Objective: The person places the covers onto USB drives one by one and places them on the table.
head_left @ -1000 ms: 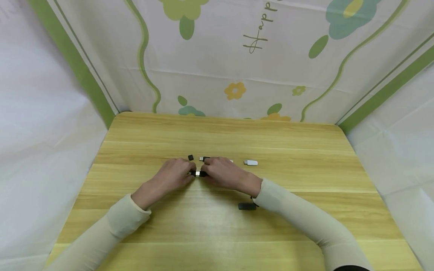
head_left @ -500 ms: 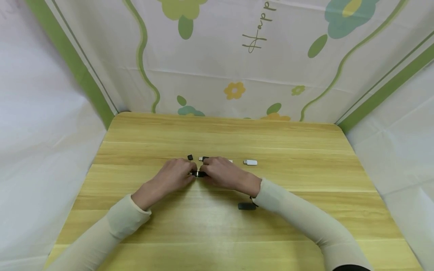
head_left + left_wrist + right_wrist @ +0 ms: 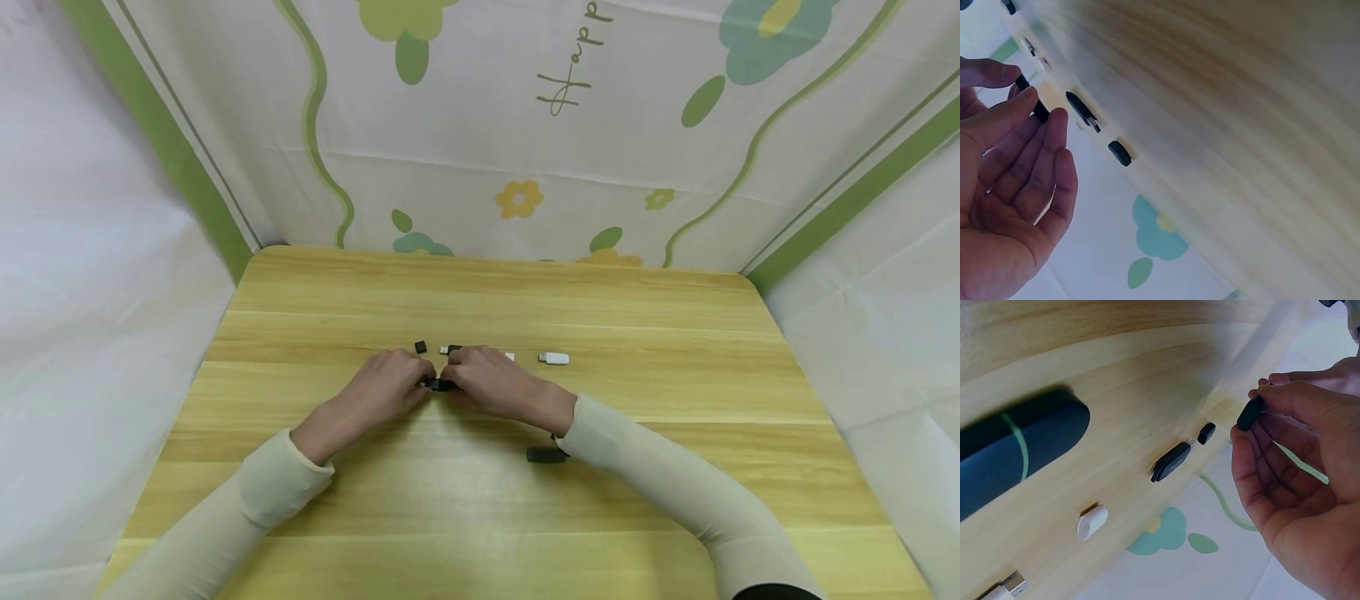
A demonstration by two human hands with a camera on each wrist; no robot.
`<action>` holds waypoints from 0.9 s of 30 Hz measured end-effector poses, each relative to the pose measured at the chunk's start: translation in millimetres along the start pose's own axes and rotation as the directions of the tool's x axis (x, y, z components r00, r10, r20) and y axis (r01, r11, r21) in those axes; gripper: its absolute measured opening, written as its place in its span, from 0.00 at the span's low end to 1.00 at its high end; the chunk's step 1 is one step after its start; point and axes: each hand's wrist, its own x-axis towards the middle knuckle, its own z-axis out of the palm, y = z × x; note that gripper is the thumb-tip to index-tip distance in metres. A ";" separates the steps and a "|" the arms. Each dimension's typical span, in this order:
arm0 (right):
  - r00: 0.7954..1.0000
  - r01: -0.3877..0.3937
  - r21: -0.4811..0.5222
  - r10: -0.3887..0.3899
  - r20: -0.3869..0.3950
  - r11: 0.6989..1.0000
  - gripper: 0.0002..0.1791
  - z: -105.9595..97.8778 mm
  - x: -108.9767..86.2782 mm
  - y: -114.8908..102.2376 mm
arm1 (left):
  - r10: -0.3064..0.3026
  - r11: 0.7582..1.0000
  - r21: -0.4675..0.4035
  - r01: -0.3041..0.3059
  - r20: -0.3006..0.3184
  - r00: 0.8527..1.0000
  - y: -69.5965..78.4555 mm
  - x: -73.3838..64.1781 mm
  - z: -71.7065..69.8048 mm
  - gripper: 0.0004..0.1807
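Over the middle of the table, my left hand (image 3: 381, 386) and right hand (image 3: 501, 385) meet at a small black USB stick (image 3: 447, 386). Thumb and fingertips of the left hand pinch its black cap (image 3: 1040, 110). The right hand pinches the body at the other end, which shows black and rounded in the right wrist view. No bare metal plug shows between cap and body in the head view. Just beyond the fingers lie a second black USB stick (image 3: 1172, 461) with its metal plug exposed and a loose black cap (image 3: 421, 347).
A white USB stick (image 3: 557, 359) with a bare plug lies right of the hands, a white cap (image 3: 1092, 522) nearer them. A dark rounded oblong (image 3: 545, 455) lies by the right cuff. A patterned cloth (image 3: 465, 150) hangs behind the table's far edge.
The silver plug visible between the two black parts has narrowed and then vanished as cap and body came together. Both hands otherwise stay nearly in place; the loose things have not moved.
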 end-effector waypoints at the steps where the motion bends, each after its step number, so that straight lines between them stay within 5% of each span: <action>1: 1.000 0.003 0.000 -0.003 -0.002 1.000 0.03 0.0 0.1 0.1 | 0.001 1.000 -0.002 -0.001 -0.001 1.000 -0.2 0.0 -0.1 0.05; 27: 0.999 0.026 0.093 -0.024 -0.026 0.995 0.03 0.9 2.1 -0.6 | 0.053 0.986 -0.153 -0.063 -0.067 0.996 -4.8 -3.7 2.5 0.03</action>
